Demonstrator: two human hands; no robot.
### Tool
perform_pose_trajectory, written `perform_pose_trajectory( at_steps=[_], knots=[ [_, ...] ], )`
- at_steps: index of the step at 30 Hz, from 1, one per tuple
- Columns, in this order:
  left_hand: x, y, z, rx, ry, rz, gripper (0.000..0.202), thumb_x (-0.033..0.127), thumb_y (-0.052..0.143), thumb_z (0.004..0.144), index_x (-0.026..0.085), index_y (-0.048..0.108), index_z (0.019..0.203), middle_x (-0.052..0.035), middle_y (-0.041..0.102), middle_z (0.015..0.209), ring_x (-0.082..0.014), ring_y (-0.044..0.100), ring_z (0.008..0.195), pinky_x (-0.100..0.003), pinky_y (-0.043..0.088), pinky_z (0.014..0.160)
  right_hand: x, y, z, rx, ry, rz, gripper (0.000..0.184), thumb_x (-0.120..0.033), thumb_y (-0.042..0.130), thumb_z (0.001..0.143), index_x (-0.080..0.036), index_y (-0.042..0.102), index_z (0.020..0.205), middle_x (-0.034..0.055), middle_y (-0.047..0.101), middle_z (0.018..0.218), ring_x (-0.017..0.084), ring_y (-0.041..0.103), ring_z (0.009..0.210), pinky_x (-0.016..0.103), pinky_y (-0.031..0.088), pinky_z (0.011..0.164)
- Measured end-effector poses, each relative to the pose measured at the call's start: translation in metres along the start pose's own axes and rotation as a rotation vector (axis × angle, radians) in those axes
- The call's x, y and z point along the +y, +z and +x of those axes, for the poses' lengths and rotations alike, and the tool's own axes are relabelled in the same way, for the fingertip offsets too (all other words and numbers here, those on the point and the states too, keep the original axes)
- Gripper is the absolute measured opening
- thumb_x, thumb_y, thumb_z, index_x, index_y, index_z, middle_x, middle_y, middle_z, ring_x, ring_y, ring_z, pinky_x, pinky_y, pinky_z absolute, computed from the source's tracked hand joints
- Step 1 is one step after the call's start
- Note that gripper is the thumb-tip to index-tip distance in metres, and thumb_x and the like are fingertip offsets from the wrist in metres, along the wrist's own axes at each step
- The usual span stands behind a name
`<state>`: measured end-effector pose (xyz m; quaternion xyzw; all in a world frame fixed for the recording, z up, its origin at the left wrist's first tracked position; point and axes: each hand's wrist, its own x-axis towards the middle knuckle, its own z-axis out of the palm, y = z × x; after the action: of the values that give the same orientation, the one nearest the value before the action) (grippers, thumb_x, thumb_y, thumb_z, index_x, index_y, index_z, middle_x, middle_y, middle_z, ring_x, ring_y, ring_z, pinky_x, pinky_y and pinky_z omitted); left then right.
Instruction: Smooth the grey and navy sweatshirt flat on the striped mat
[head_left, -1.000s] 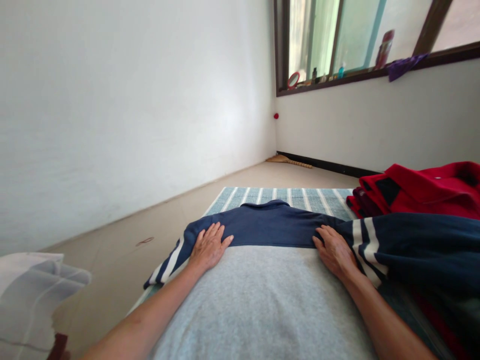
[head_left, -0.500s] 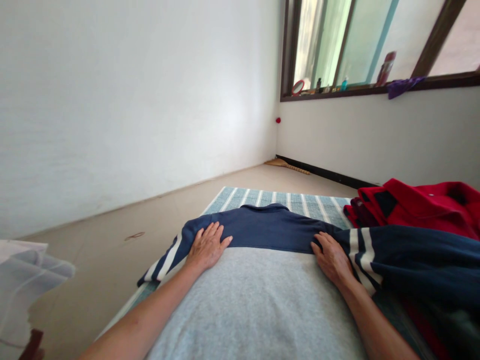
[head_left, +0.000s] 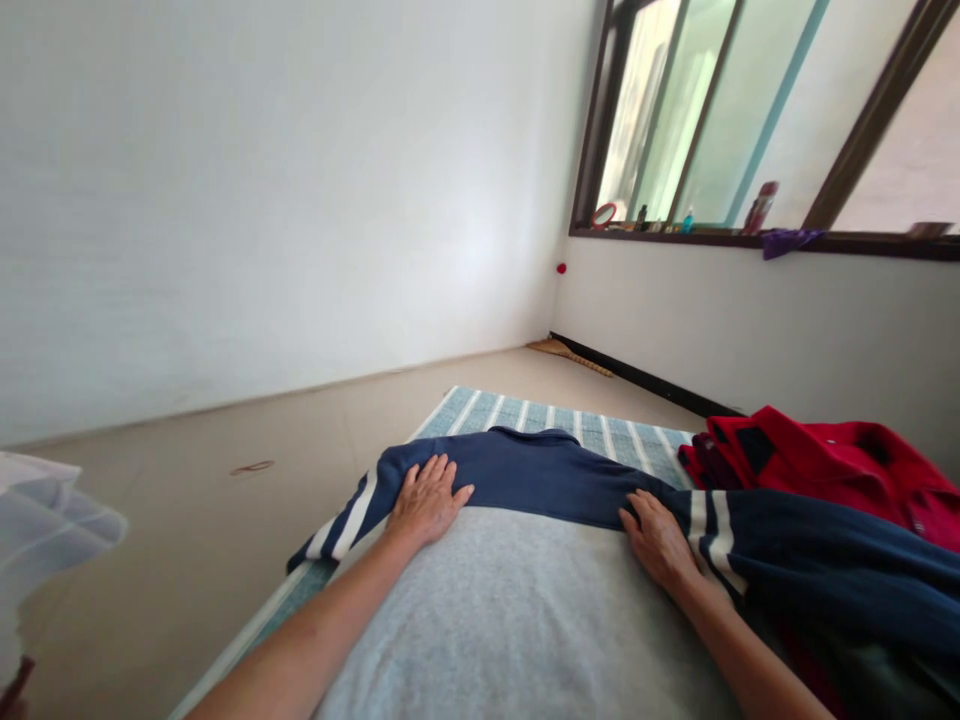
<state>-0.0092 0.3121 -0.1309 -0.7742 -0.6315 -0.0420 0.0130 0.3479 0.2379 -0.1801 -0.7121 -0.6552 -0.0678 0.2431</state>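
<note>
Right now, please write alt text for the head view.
The left hand and right hand rest flat on a grey and navy collared shirt lying on a striped blue mat. A red garment lies at right.

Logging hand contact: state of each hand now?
Left hand: open, flat on the navy polo shirt, not gripping.
Right hand: open, flat on the same shirt, not gripping.

White wall running along the left, second wall on the right with black skirting along its base. Daylight coming through dark-framed window upper right, small bottles standing on its sill. Broom lying on beige tiled floor in the far corner.
</note>
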Motion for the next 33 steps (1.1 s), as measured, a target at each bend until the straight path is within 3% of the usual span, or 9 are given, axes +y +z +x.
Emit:
perform_pose_trajectory(
  at_steps=[4,12,17,22,26,30,33],
  knots=[
    [-0.001,0.002,0.000,0.010,0.001,0.004,0.065,0.052,0.030,0.096,0.010,0.043,0.144,-0.0150,0.032,0.154,-0.0256,0.024,0.145,-0.047,0.014,0.117,-0.013,-0.016,-0.024,-0.001,-0.075,-0.027,0.044,-0.036,0.041,0.091,-0.013,0.059,0.124,0.0162,0.055,0.137,0.027,0.047,0.131,0.046,0.034,0.111],
    [-0.002,0.002,0.002,0.009,0.002,0.018,0.065,0.051,0.031,0.096,0.009,0.042,0.144,-0.0150,0.033,0.154,-0.0252,0.024,0.145,-0.047,0.014,0.117,0.003,-0.007,-0.086,-0.077,0.102,0.001,0.058,-0.049,0.033,0.090,-0.012,0.055,0.129,0.0166,0.051,0.141,0.029,0.045,0.132,0.043,0.038,0.109],
    [-0.002,0.002,0.001,-0.011,-0.001,0.014,0.066,0.052,0.030,0.096,0.009,0.042,0.144,-0.0151,0.032,0.154,-0.0253,0.023,0.145,-0.047,0.014,0.117,0.003,-0.007,-0.086,-0.045,0.117,0.065,0.059,-0.050,0.032,0.092,-0.012,0.054,0.131,0.0155,0.049,0.142,0.028,0.043,0.134,0.042,0.036,0.111],
    [-0.005,-0.007,0.007,-0.014,0.002,-0.144,0.062,0.051,0.036,0.094,0.010,0.048,0.139,-0.0167,0.038,0.151,-0.0281,0.029,0.143,-0.049,0.018,0.115,0.000,-0.014,-0.085,-0.037,0.117,0.117,0.057,-0.047,0.032,0.092,-0.010,0.057,0.128,0.0176,0.051,0.139,0.029,0.044,0.133,0.044,0.036,0.110],
    [-0.020,-0.033,0.011,0.022,0.012,-0.193,0.058,0.048,0.020,0.098,0.016,0.045,0.141,-0.0075,0.045,0.149,-0.0172,0.038,0.138,-0.031,0.030,0.112,0.002,-0.015,-0.086,-0.044,0.120,0.130,0.058,-0.048,0.031,0.091,-0.009,0.057,0.127,0.0182,0.051,0.138,0.029,0.044,0.132,0.044,0.037,0.110],
    [-0.036,-0.052,-0.018,0.051,0.015,-0.200,0.058,0.045,0.020,0.098,0.013,0.045,0.140,-0.0078,0.048,0.147,-0.0167,0.042,0.135,-0.027,0.031,0.112,0.004,-0.014,-0.085,-0.051,0.120,0.150,0.060,-0.049,0.029,0.091,-0.008,0.058,0.124,0.0197,0.051,0.137,0.031,0.044,0.132,0.045,0.036,0.110],
    [-0.039,-0.046,-0.059,0.024,0.042,-0.180,0.056,0.045,0.032,0.096,0.011,0.049,0.137,-0.0103,0.045,0.148,-0.0198,0.039,0.138,-0.032,0.028,0.114,0.005,-0.013,-0.085,-0.069,0.119,0.161,0.061,-0.050,0.029,0.091,-0.008,0.059,0.123,0.0197,0.051,0.137,0.032,0.045,0.130,0.045,0.036,0.110]
  ],
)
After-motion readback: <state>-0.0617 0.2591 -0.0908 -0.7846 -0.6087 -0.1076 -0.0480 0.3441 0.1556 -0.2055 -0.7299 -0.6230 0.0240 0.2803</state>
